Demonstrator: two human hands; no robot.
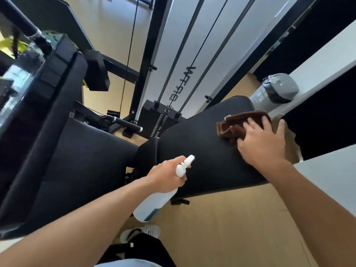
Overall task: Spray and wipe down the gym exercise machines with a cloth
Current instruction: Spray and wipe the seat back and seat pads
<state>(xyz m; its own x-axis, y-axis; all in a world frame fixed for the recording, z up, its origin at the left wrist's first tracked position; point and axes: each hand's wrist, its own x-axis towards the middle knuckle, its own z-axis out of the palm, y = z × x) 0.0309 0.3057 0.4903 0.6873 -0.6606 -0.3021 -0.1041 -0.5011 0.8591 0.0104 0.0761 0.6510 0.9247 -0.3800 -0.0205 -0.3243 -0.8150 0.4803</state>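
While your right hand (263, 140) presses the cloth down, treat these lines as your guide.

Step in hand: you are wiping the black padded vinyl seat (208, 149) of the cable weight machine; judging by the cloth's place, the far end of the pad is being covered now.

Doing it well: keep the folded brown microfibre cloth (240, 123) flat under your palm, work in overlapping passes toward the near end, and follow the rounded edge so no damp patch is missed.

Right grip: your fingers lie spread and fairly straight on top of the cloth, pressing rather than clutching it; the cloth sits on the seat near its far right edge.

Left grip: your left hand (167, 173) curls round the neck of the translucent plastic spray bottle with the white trigger head (154, 203), nozzle aimed over the pad, body hanging below the seat's near edge.

Watch for: the bottle hovers close to the pad; keep it clear of your wiping path.
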